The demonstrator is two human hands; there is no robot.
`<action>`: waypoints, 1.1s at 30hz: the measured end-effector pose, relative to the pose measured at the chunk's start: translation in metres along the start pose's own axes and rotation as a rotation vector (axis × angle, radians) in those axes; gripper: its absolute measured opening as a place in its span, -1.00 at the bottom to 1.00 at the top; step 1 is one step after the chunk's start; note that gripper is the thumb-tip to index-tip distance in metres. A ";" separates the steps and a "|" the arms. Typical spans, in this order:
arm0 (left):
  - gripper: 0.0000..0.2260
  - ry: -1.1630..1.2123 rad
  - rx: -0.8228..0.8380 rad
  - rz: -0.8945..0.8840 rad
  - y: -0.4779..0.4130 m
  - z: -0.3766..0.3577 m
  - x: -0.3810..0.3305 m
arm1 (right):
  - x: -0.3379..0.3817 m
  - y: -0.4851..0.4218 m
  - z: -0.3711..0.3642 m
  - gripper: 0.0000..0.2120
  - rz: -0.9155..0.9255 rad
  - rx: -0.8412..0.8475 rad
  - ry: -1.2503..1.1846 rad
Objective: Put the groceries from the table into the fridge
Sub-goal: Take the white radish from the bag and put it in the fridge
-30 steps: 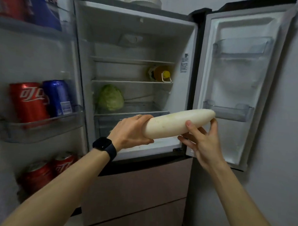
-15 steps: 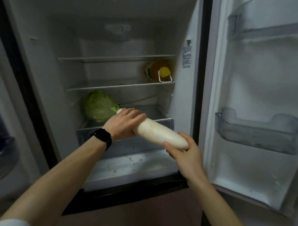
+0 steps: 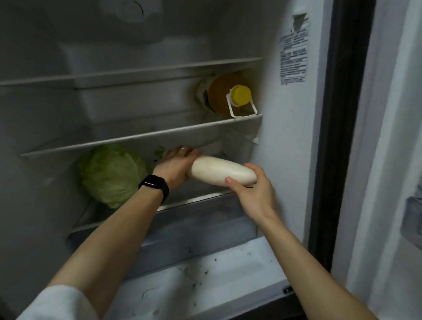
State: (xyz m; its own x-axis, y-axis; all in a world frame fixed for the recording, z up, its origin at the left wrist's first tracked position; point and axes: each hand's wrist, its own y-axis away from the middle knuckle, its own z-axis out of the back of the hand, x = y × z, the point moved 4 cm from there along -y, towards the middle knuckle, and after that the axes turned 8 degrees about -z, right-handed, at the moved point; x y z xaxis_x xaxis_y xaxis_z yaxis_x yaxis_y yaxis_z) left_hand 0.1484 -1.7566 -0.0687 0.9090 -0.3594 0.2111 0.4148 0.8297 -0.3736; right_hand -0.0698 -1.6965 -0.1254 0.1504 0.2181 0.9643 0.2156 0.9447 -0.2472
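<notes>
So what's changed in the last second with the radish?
The radish has gone from held out in front of the open fridge to inside it, far end first, over the shelf beside the cabbage. It turned from crosswise to angled inward. The left hand and right hand hold its two ends as before; nothing was let go. The cabbage and bottle have not moved.

Fridge (image 3: 282,138) surfaces as I see them.
Liner smooth white plastic; white radish (image 3: 222,171) smooth and matt; cabbage (image 3: 111,174), left end of its shelf, crinkled and waxy; bottle (image 3: 219,93), right end of the shelf above, clear plastic, glossy yellow cap.
</notes>
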 end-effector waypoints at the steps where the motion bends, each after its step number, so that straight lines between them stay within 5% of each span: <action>1: -0.41 0.031 0.013 0.016 -0.009 -0.009 0.009 | -0.002 -0.010 -0.009 -0.44 0.005 -0.003 0.018; 12: -0.45 0.242 -0.009 0.214 -0.037 -0.072 0.078 | -0.022 -0.087 -0.070 -0.44 0.222 0.174 0.424; 17: -0.43 0.237 -0.036 0.195 -0.038 -0.080 0.076 | -0.028 -0.093 -0.072 -0.46 0.266 0.084 0.610; 25: -0.26 0.419 -0.037 0.326 -0.043 -0.084 0.043 | -0.033 -0.080 -0.072 -0.44 0.292 0.036 0.641; 33: -0.43 0.441 -0.049 0.370 -0.034 -0.065 0.028 | -0.027 -0.065 -0.064 -0.44 0.313 0.006 0.592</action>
State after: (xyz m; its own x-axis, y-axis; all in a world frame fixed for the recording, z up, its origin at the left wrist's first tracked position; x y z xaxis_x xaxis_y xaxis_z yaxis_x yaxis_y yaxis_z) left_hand 0.1625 -1.8225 -0.1091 0.9205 -0.2017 -0.3346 0.0576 0.9171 -0.3945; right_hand -0.0260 -1.7791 -0.1419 0.7092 0.3124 0.6320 0.0708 0.8604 -0.5047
